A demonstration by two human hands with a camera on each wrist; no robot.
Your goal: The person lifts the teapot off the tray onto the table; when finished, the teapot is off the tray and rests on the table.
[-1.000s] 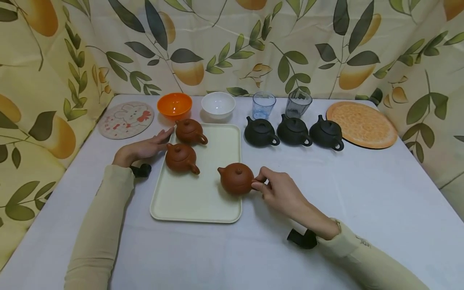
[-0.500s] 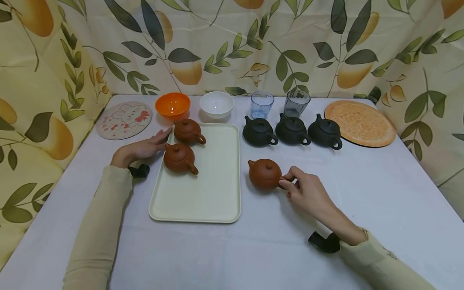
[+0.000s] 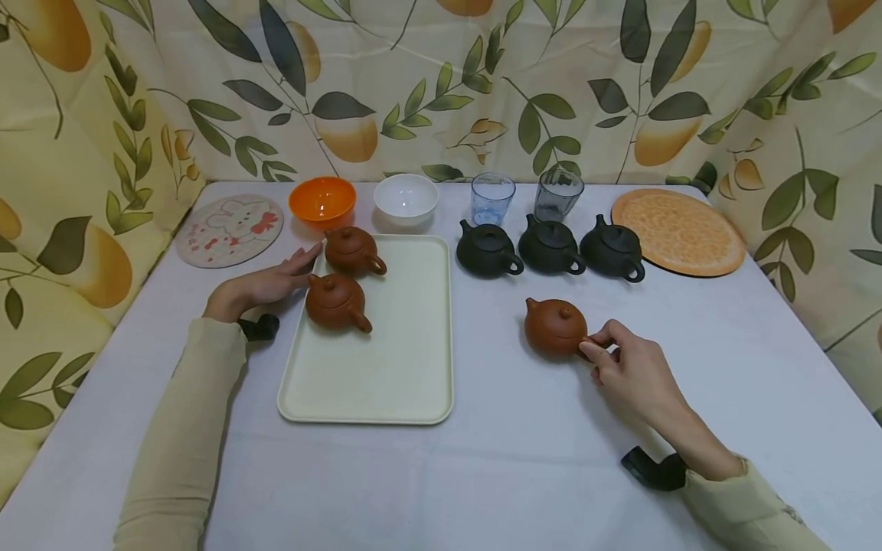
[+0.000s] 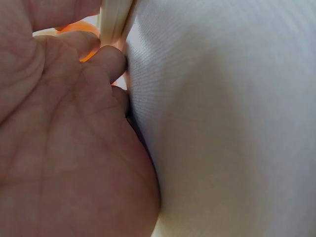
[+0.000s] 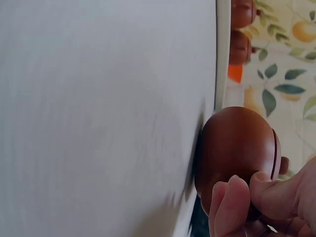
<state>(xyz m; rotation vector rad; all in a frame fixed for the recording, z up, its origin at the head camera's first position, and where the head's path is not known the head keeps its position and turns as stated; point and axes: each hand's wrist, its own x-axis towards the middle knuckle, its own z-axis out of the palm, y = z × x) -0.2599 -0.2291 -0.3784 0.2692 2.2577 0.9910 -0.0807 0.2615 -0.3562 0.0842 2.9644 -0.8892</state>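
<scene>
My right hand [image 3: 637, 375] pinches the handle of a reddish-brown teapot [image 3: 553, 327], its spout pointing left, low over the white cloth to the right of the tray. In the right wrist view the thumb and fingers [image 5: 232, 200] close on the handle, and the teapot's round body [image 5: 237, 143] sits near the cloth. Two matching brown teapots, one farther [image 3: 352, 250] and one nearer [image 3: 334, 301], stand at the left side of the cream tray [image 3: 386, 375]. Beside them, my left hand [image 3: 269, 285] lies with fairly straight fingers touching the tray's left rim [image 4: 114, 22].
Three black teapots [image 3: 549, 246] stand in a row beyond the held one. Behind are an orange bowl [image 3: 322, 202], a white bowl [image 3: 406, 200] and two glasses, one blue [image 3: 491, 199], one grey [image 3: 558, 196]. Round mats lie at back left [image 3: 230, 231] and back right [image 3: 678, 232].
The right hand has carried the brown teapot from over the tray's right edge rightward onto the cloth side. The left hand stays at the tray's rim.
</scene>
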